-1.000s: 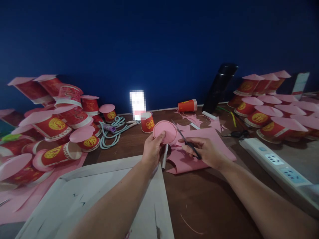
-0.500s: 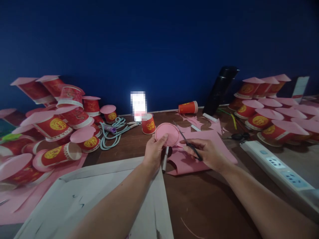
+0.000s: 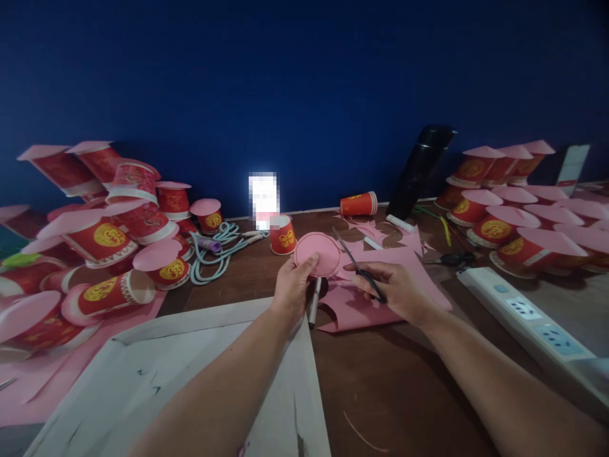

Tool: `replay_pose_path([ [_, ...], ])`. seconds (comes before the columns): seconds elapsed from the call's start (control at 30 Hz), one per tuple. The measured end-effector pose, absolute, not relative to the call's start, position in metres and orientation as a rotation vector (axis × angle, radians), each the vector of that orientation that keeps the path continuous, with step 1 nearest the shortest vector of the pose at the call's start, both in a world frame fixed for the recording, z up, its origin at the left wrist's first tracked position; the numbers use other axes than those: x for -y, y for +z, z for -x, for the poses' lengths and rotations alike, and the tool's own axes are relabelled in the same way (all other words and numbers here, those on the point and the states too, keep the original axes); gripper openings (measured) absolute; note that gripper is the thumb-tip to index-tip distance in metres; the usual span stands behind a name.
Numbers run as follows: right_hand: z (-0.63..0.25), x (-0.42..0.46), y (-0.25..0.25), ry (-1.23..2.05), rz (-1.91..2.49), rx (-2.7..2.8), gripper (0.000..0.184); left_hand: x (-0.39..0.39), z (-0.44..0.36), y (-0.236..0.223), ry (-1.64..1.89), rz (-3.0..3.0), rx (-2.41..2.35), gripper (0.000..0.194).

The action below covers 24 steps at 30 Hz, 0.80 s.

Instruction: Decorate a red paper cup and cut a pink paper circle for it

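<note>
Between the thumb and fingers of my left hand [image 3: 294, 284] is a round pink paper disc [image 3: 324, 249], with a line running just inside its edge. My right hand [image 3: 392, 287] grips a pair of dark scissors [image 3: 356, 263], blades pointing up and left beside the disc's right edge. Whether the blades touch the paper I cannot tell. Beneath both hands lies a larger pink paper sheet [image 3: 404, 273] with curved cut-outs. A marker pen [image 3: 314, 304] rests under the disc. Just behind my left hand stands an upside-down red paper cup [image 3: 282, 236].
Red cups with pink paper tops crowd the left [image 3: 111, 238] and right [image 3: 509, 222]. A power strip [image 3: 528, 317] lies at right, a white board [image 3: 190, 374] at front left. Behind are a black flask [image 3: 421, 171], stacked red cups [image 3: 358, 204], a bright screen [image 3: 263, 197] and a coiled skipping rope [image 3: 223, 254].
The disc has tipped and shifted very slightly left in my left hand. The scissor blades sit slightly farther from its edge and look a little wider apart. Both hands keep their holds.
</note>
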State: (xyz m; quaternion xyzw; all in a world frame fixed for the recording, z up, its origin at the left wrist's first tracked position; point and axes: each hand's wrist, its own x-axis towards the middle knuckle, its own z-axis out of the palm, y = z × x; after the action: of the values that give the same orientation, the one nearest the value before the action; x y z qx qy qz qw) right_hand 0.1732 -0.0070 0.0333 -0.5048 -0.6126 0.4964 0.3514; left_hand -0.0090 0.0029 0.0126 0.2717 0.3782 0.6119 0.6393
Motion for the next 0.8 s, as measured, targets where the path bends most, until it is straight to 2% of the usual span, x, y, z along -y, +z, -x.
replay_pose_path([
  [0.8, -0.1741, 0.0047, 0.0323, 1.372, 1.295, 1.527, 0.054, -0.002, 0.0114, 0.0109, 1.31, -0.652, -0.905, 0.042],
])
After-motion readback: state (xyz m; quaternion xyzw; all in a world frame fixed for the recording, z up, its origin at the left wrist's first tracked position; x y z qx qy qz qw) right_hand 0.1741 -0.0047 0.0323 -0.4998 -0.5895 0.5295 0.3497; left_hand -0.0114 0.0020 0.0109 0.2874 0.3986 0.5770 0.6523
